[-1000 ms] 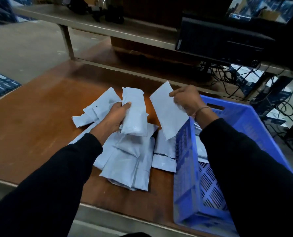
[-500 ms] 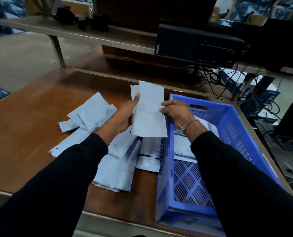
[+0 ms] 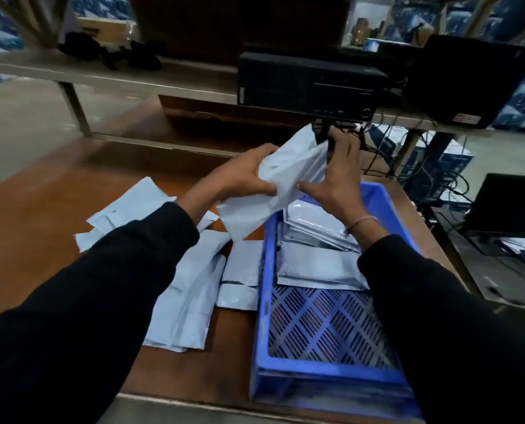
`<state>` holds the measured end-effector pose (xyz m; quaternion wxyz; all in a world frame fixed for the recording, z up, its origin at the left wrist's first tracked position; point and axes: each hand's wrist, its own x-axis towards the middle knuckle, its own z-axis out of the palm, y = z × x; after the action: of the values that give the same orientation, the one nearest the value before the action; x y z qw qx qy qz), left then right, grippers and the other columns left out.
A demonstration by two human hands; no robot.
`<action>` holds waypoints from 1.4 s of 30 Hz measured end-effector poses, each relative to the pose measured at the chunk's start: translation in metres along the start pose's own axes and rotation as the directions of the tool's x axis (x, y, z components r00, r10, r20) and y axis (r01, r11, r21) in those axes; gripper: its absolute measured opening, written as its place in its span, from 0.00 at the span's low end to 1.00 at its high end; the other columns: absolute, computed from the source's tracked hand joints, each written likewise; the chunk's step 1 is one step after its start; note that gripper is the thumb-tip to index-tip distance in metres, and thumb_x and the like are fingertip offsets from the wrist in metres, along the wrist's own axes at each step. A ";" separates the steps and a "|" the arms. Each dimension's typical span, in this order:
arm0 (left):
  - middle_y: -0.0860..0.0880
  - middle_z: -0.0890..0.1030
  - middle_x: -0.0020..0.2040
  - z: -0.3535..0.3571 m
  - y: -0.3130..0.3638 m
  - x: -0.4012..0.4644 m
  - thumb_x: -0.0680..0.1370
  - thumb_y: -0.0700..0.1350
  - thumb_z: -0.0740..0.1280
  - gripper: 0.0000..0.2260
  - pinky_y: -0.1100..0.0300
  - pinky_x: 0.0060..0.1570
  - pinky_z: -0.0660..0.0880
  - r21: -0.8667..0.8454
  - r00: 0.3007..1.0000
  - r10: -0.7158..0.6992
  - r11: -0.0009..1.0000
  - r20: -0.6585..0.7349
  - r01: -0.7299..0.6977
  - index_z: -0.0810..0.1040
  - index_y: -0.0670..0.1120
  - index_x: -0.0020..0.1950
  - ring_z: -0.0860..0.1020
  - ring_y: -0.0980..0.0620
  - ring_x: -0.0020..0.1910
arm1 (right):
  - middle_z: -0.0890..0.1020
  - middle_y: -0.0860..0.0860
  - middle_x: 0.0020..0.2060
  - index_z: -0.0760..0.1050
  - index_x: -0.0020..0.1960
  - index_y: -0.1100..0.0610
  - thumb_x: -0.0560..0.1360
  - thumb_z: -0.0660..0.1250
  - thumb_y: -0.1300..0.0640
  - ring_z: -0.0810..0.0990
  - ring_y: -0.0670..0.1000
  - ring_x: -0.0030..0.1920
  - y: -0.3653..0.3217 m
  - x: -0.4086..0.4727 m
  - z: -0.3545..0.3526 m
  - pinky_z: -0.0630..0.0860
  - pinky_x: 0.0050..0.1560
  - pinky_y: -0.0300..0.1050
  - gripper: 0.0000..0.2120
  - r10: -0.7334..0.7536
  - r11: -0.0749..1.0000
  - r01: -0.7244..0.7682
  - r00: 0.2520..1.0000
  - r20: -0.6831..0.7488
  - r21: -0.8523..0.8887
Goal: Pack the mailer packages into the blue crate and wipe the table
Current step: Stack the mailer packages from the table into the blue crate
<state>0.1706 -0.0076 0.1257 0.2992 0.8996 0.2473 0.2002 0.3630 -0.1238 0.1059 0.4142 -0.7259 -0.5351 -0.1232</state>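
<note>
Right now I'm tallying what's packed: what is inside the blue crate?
Several white mailers lie overlapping in the far half of the blue crate; the near floor shows bare lattice. The right sleeve covers the right side, so the full count is hidden.

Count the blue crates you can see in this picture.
1. The blue crate sits on the table at the right, with mailers inside.

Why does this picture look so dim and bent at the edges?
Head view: the light is low, so the black sleeves lose detail; the wide lens bows the shelf and blue crate; the held mailers and both hands look slightly smeared; a glossy package in the crate shows faint glare.
</note>
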 end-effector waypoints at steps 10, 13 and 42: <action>0.51 0.79 0.62 0.061 0.074 0.060 0.70 0.43 0.72 0.27 0.51 0.46 0.75 0.562 0.948 0.294 0.767 0.122 -0.310 0.71 0.52 0.68 0.78 0.45 0.60 | 0.75 0.51 0.62 0.70 0.67 0.51 0.65 0.75 0.47 0.67 0.59 0.62 0.067 -0.010 -0.074 0.65 0.58 0.54 0.33 -0.056 0.854 0.149 0.979 0.197 -0.499; 0.48 0.79 0.61 0.085 0.068 0.063 0.70 0.42 0.73 0.25 0.49 0.44 0.76 0.568 0.927 0.344 0.738 0.151 -0.366 0.72 0.49 0.66 0.79 0.42 0.59 | 0.78 0.52 0.57 0.72 0.63 0.54 0.63 0.74 0.43 0.70 0.61 0.58 0.087 -0.023 -0.074 0.65 0.53 0.55 0.32 -0.054 0.773 0.197 0.968 0.247 -0.603; 0.41 0.68 0.65 0.156 -0.012 0.120 0.66 0.57 0.81 0.45 0.50 0.51 0.69 0.796 0.960 0.037 0.552 0.276 -0.250 0.61 0.48 0.75 0.72 0.41 0.58 | 0.64 0.61 0.70 0.65 0.71 0.58 0.62 0.83 0.53 0.75 0.64 0.63 0.192 -0.016 0.043 0.75 0.61 0.52 0.44 0.299 0.914 -0.104 0.825 0.479 -0.391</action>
<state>0.3420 0.0003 0.0277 -0.1462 0.9684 0.2013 -0.0185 0.5141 -0.1194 -0.0215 0.1262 -0.8460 -0.5168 0.0341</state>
